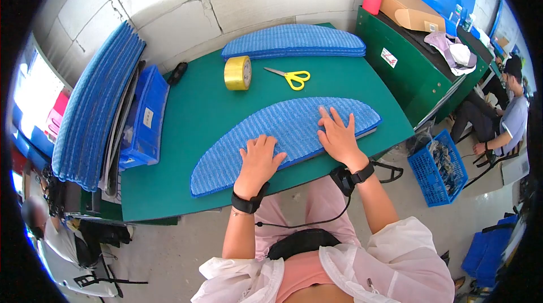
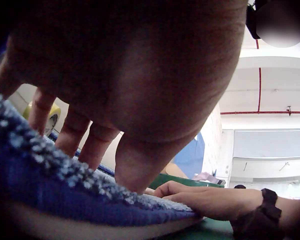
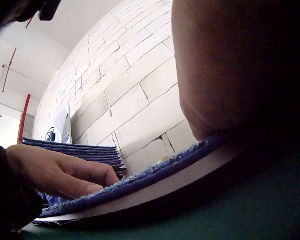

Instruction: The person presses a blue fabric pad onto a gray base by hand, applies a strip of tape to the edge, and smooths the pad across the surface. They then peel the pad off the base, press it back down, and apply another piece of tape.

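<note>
A blue striped half-moon fabric pad point(image 1: 285, 125) lies flat on the green table, its straighter edge towards the person. On its near middle part rests my left hand point(image 1: 257, 161), fingers spread and pointing away from me. My right hand point(image 1: 340, 138) touches the pad's right part with spread fingers. In the left wrist view, the fingers point(image 2: 99, 142) reach down onto the fuzzy top. The right wrist view shows the pad's pale underside layer point(image 3: 165, 192) along the edge, with the left hand point(image 3: 60, 172) beyond it. Neither hand holds anything.
Beyond the pad are yellow-handled scissors point(image 1: 295, 79), a yellow tape roll point(image 1: 237, 73) and stacked similar pads point(image 1: 294, 40). More pads point(image 1: 99, 108) stand upright at left by a blue bin point(image 1: 148, 116). A green cabinet point(image 1: 396, 71) borders the right; a blue basket point(image 1: 435, 170) stands below.
</note>
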The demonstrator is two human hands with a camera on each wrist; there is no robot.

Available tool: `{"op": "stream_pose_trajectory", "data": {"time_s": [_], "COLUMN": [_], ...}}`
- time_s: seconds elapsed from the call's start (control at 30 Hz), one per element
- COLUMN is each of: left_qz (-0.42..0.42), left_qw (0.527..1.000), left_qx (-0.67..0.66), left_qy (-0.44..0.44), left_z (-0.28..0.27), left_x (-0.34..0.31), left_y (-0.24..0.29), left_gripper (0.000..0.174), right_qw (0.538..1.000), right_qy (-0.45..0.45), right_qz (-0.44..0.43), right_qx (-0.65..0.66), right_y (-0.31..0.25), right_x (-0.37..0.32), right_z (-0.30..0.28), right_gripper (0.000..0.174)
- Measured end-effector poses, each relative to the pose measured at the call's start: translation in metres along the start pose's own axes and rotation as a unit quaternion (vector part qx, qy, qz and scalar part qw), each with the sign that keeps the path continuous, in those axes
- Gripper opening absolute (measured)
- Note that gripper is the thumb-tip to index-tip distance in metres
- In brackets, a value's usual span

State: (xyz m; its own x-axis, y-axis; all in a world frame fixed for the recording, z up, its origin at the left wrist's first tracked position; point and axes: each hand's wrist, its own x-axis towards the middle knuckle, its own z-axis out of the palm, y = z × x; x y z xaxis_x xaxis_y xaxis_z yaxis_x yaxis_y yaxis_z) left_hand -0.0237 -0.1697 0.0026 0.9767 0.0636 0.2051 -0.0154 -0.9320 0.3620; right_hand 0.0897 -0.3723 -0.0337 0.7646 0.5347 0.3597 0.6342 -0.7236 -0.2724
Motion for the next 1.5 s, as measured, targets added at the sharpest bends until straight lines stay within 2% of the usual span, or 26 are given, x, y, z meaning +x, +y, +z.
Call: {"op": "stream_pose_trajectory", "data": {"time_s": [0.93,1.5], "left_qz": [-0.008,-0.012], "left_qw": [1.0,1.0], "left_qx": [-0.004,0.005], "left_qy": [-0.003,-0.013], "left_z": [-0.0009,-0.0006], "left_x": [0.0002,0.0], "left_y": [0.0009,0.0005], "left_gripper": [0.036,0.036], "right_qw": [1.0,1.0], "right_qy": [0.004,0.002], "right_qz": [-0.004,-0.003], "right_qx": [-0.005,-0.01], "right_y": [-0.0004,-0.0001], "right_x": [0.0,-0.0003], "right_z": [0.0,0.0004], "right_gripper": [0.028,0.02]}}
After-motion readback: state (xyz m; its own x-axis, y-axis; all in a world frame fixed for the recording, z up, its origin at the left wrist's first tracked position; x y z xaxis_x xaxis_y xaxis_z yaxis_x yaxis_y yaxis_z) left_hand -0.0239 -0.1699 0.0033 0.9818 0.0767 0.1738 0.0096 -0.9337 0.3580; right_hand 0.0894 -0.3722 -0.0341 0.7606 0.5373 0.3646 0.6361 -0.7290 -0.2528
